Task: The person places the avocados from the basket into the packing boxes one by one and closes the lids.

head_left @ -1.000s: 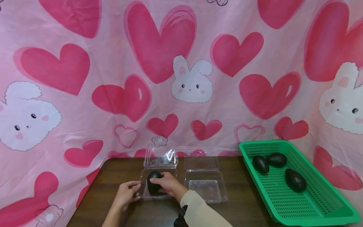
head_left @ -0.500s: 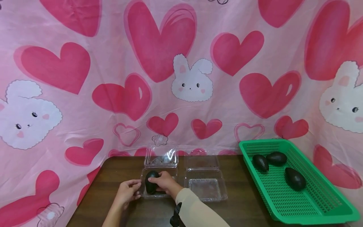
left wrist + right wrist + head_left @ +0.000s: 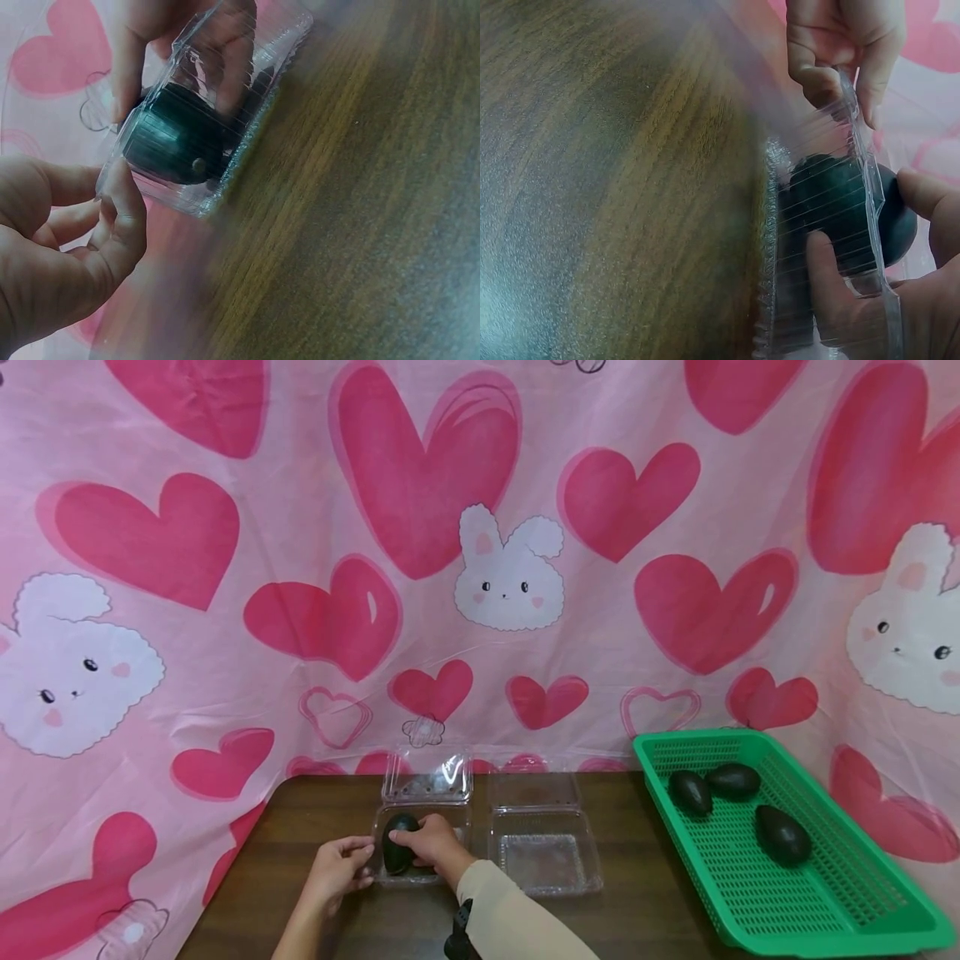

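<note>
A dark green avocado [image 3: 399,845] sits within the left clear plastic clamshell box [image 3: 384,878], toward its left side. My right hand [image 3: 438,843] grips it, thumb on top and fingers down inside the box; the right wrist view shows the avocado [image 3: 836,202] through the ribbed wall. Another dark shape lies beside it there, too hidden to identify. My left hand [image 3: 337,870] pinches the box's left rim between thumb and finger, plain in the left wrist view, where the rim [image 3: 112,161] runs between the fingertips.
A second clear clamshell box [image 3: 543,860] stands to the right with its lid up. Beyond it, a green plastic basket [image 3: 825,935] holds three avocados [image 3: 782,835]. Both lids lean back near the pink heart-print cloth [image 3: 502,710] behind the wooden table [image 3: 637,893].
My right hand has shifted slightly left with the avocado, which now sits closer to the box's left wall. My left hand stays on the rim.
</note>
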`<state>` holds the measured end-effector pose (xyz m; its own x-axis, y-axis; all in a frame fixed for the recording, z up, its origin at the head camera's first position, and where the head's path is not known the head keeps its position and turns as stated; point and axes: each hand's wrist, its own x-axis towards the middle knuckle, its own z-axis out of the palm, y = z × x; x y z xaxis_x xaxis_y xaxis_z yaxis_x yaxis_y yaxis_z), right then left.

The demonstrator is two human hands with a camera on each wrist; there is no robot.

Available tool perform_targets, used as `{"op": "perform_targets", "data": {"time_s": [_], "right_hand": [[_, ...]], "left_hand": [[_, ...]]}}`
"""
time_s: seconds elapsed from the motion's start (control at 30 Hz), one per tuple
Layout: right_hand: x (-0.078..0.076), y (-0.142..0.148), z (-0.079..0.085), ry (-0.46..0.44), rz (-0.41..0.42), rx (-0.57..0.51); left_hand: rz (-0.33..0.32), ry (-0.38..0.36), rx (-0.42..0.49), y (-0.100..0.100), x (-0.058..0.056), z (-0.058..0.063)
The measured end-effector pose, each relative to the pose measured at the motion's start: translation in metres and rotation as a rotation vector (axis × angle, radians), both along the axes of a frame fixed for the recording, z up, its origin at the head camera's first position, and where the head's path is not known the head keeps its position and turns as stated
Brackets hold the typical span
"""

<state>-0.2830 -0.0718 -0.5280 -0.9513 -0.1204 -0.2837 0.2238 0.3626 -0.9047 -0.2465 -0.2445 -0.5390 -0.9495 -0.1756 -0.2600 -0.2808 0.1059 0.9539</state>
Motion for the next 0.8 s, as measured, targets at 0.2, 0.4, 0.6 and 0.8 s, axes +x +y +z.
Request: {"op": "perform_targets", "data": {"time_s": [0.2,0.4,0.6,0.8], "right_hand": [[0.0000,-0.0029,0.0007,0.014,-0.001,0.024],[0.0012,-0.0034,0.0006,0.026,0.009,0.084],[0.0020,-0.0018,0.0013,0.070,0.038,0.087],[0.0008,0.0001,0.0018,0.079,0.054,0.067]], "left_hand": [[0.003,0.007,0.001,-0.0005,0.0006,-0.0002],[-0.004,0.009,0.011,0.0003,0.0022,-0.0021],[0.009,0.008,0.007,0.0010,0.0020,-0.0020],[0.013,0.013,0.004,0.0005,0.0019,-0.0022]]}}
